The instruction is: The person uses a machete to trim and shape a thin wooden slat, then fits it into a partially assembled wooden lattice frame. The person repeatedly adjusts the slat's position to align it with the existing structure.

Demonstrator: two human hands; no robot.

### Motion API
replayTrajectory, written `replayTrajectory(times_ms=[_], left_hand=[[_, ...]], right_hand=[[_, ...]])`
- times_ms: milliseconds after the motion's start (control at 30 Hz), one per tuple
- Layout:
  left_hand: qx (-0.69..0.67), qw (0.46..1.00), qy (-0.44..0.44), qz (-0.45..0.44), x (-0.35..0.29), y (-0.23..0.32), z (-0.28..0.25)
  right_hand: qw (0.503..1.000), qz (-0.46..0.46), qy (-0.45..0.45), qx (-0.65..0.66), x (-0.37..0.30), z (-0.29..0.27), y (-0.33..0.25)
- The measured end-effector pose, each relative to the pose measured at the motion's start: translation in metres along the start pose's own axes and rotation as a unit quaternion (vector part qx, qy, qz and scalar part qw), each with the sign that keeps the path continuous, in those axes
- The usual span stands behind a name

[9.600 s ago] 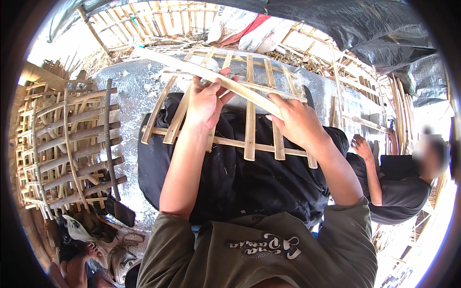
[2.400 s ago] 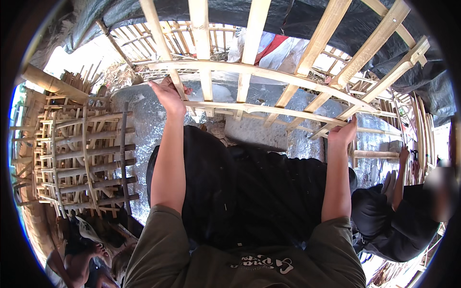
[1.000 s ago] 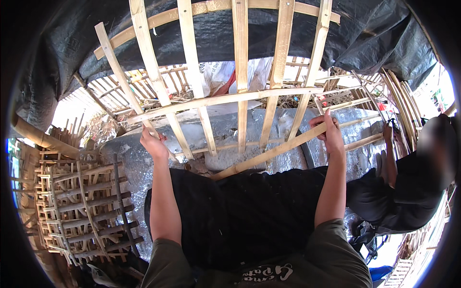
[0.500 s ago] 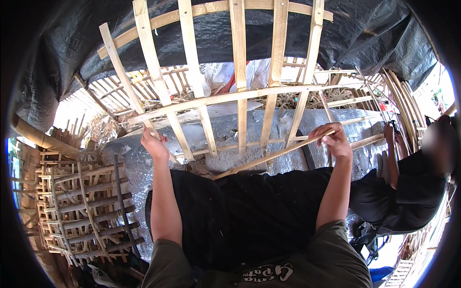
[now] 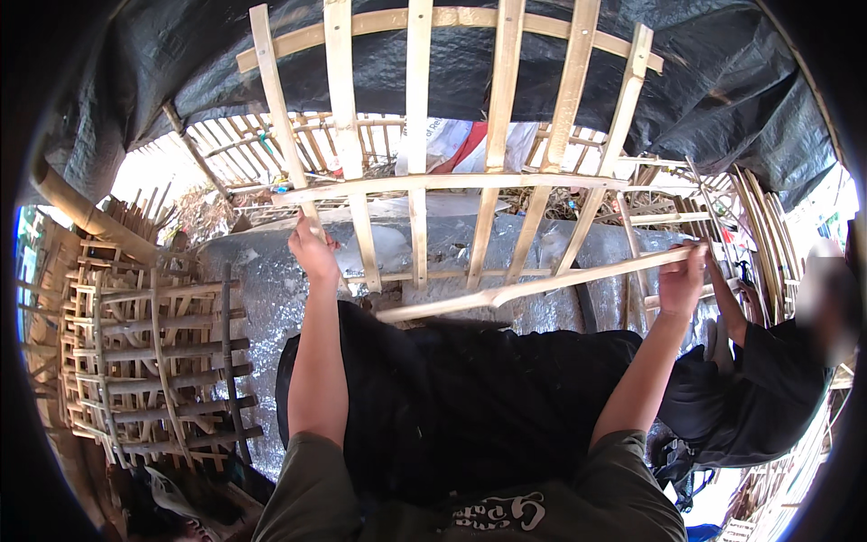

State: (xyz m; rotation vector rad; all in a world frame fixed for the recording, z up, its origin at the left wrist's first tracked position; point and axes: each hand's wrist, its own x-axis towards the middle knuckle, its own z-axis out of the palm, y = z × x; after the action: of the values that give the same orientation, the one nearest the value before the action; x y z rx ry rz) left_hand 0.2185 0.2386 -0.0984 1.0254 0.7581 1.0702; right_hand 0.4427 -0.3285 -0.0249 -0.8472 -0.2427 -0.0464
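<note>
In front of me stands a lattice frame of pale bamboo slats (image 5: 417, 99), several uprights crossed by longer strips. My left hand (image 5: 314, 250) is closed around the lower part of its leftmost slat, under the middle cross strip (image 5: 452, 182). On the other side, my right hand (image 5: 682, 282) grips one end of a loose bamboo strip (image 5: 551, 282). That strip slants down to the left across the front of the lattice, just above the dark cloth (image 5: 470, 397) over my lap. Its left end is blurred.
A stack of slatted wooden frames (image 5: 163, 352) stands at left. A person in black (image 5: 759, 388) sits close on my right, an arm near my right hand. Silvery sheeting (image 5: 262, 316) lies beyond my lap. Black plastic sheet (image 5: 722, 99) hangs behind the lattice.
The lattice has shifted right, with my left hand still on its slat. My right hand has moved right with the loose strip, which now lies flatter.
</note>
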Motion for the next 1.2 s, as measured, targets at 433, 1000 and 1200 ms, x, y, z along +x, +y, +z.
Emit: replayTrajectory(times_ms=[433, 1000, 1200], left_hand=[[-0.01, 1.0, 0.002, 0.018, -0.001, 0.0, 0.003], [-0.026, 0.998, -0.05, 0.029, -0.002, 0.001, 0.003], [-0.038, 0.994, -0.092, 0.044, -0.007, 0.006, 0.002]], right_hand=[[0.996, 0.0, 0.001, 0.094, 0.01, 0.065, 0.003], [0.991, -0.091, -0.033, -0.09, 0.079, 0.142, 0.028], [0.99, -0.116, -0.035, -0.07, 0.064, 0.144, 0.036]])
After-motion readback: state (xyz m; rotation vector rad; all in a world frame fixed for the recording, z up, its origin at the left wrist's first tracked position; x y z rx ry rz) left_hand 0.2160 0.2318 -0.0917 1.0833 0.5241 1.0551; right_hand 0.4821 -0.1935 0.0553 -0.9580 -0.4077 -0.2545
